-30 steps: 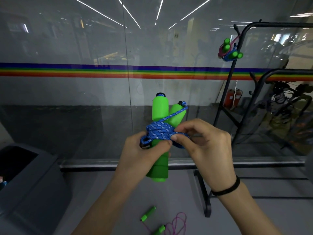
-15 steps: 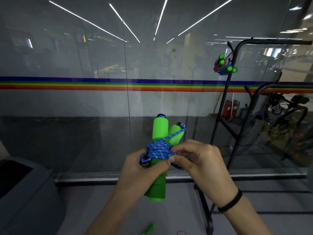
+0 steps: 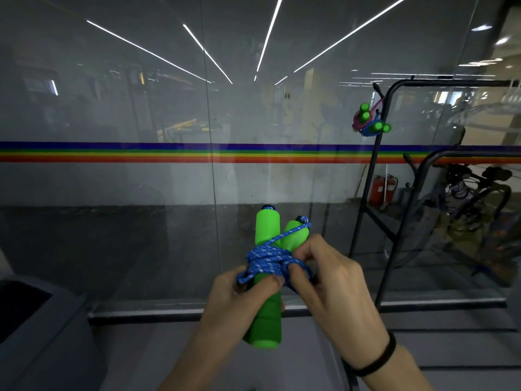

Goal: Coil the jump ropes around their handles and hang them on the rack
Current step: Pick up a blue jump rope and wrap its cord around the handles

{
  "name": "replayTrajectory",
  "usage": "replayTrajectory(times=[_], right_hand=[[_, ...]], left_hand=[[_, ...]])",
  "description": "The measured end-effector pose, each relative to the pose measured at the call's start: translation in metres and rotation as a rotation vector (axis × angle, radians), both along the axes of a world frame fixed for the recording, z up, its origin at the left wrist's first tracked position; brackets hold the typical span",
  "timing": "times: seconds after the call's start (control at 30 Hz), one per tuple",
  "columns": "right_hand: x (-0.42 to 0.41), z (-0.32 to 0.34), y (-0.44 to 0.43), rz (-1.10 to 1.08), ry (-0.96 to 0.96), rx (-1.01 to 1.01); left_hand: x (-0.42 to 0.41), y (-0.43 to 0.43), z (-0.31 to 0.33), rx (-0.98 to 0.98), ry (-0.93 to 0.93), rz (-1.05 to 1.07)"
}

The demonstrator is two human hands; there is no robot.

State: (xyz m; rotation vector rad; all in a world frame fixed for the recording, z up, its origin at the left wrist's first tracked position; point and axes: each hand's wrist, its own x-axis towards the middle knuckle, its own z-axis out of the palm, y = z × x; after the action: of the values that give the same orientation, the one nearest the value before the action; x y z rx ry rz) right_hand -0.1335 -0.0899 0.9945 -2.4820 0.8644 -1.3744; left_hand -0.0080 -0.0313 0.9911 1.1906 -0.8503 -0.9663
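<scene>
Before a rainbow-striped glass wall (image 3: 112, 193), the left hand (image 3: 234, 300) grips two green foam handles (image 3: 266, 230) while the right hand (image 3: 332, 286) pinches blue braided rope (image 3: 267, 259); a slipped pinch may unravel the coil

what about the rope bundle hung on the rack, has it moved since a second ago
No, the hung bundle stays at the same hook on the rack.

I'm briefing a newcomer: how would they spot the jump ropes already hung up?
Look right to the tall black rack. High against its upright dangles a bundle of coiled jump ropes. Unlike the blue-roped pair being held, it includes pink cord.
</scene>
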Motion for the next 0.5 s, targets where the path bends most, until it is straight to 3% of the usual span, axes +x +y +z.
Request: replayTrajectory(times=[0.23,0.4,0.5], right_hand=[[0.005,-0.002,0.010,0.040,-0.062,0.015],[0.003,-0.004,0.012,0.133,-0.184,0.183],[0.001,-0.001,0.011,0.266,-0.281,0.396]], left_hand=[[-0.002,0.004,0.003,-0.033,0.005,0.042],[-0.006,0.007,0.004,-0.040,-0.009,0.094],[-0.003,0.006,0.003,-0.046,-0.033,0.090]])
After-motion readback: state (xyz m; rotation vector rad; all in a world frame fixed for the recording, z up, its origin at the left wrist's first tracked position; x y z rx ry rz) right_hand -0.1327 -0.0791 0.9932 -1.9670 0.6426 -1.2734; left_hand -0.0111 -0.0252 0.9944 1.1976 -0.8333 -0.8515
